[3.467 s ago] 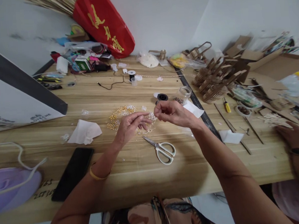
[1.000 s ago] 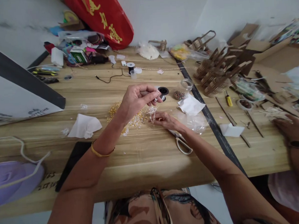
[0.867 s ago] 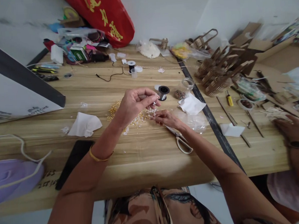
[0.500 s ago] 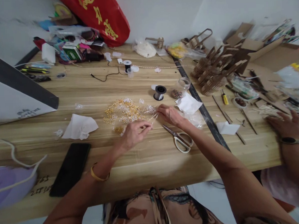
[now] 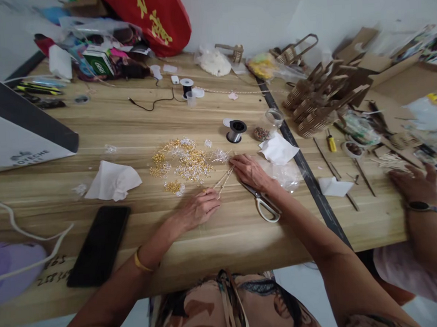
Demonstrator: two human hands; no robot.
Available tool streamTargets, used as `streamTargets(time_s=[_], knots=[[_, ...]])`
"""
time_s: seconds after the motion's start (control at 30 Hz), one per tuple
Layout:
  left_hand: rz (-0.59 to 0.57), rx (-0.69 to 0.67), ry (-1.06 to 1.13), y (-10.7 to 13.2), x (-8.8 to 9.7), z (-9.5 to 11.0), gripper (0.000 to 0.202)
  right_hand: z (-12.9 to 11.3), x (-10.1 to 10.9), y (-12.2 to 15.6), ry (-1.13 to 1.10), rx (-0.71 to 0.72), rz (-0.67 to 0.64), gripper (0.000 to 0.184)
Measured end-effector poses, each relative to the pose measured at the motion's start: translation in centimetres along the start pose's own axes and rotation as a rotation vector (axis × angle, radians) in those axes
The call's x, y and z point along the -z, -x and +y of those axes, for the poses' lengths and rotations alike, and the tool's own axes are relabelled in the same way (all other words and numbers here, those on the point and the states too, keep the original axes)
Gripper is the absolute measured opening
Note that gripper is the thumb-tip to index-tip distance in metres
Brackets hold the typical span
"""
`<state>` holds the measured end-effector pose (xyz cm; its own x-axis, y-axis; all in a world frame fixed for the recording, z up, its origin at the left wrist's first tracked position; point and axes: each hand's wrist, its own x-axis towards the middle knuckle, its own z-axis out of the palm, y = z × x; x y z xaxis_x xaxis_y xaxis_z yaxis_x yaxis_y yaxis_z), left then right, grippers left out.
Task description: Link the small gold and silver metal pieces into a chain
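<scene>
A thin pale beaded strand [image 5: 224, 181], doubled into two lines, stretches between my hands just above or on the table. My left hand [image 5: 201, 207] has its fingers closed at the strand's lower end, palm down. Its upper end meets the closed fingertips of my right hand [image 5: 251, 171]. Gold and silver beads [image 5: 192, 162] lie in a loose heap above my left hand. A small pile of silvery pin-like pieces [image 5: 221, 156] sits by my right fingertips. Scissors [image 5: 268, 209] with white handles lie partly under my right hand and wrist.
A wire spool [image 5: 236, 131], brown beads [image 5: 261, 134] and white paper [image 5: 279, 148] lie beyond my right hand. A black phone [image 5: 99, 245] is at the left. Small woven baskets [image 5: 310, 100] stand at the right, near another person's hand [image 5: 415, 185].
My left hand has lowered toward me and flattened, drawing the strand out more clearly between both hands. My right hand has settled lower, over the scissors' blades. The view has shifted slightly.
</scene>
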<state>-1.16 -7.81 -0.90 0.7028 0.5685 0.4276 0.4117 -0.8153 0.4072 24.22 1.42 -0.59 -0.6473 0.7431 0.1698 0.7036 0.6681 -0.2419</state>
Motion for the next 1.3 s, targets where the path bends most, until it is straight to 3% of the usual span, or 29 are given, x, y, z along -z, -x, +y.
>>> streamTargets(time_s=[0.17,0.37,0.47,0.6,0.7,0.97,1.3], knots=[[-0.079,-0.018,-0.039,0.1,0.3,-0.1,0.017,-0.6,1.0,0.4,-0.040,-0.022,-0.066,0.043],[-0.122,-0.012,-0.010,-0.1,0.9,-0.1,0.019,-2.5,2.8,1.1,0.018,-0.149,-0.090,0.054],[-0.113,0.005,0.045,0.2,0.8,-0.4,0.017,-5.0,3.5,1.6,-0.069,-0.150,-0.065,0.040],[-0.087,0.027,0.103,0.6,0.3,-0.9,0.022,-8.7,3.7,2.4,-0.215,-0.137,-0.217,0.019],[-0.065,0.030,0.128,0.7,0.0,-1.0,0.027,-10.3,3.0,2.8,-0.224,-0.154,-0.295,0.014],[-0.043,0.138,0.077,0.4,0.4,-0.8,0.023,-11.2,0.8,3.3,-0.152,-0.231,-0.272,0.011],[-0.155,0.178,-0.173,0.2,0.5,-0.5,0.020,-11.3,1.2,3.1,-0.309,-0.259,-0.246,0.007]])
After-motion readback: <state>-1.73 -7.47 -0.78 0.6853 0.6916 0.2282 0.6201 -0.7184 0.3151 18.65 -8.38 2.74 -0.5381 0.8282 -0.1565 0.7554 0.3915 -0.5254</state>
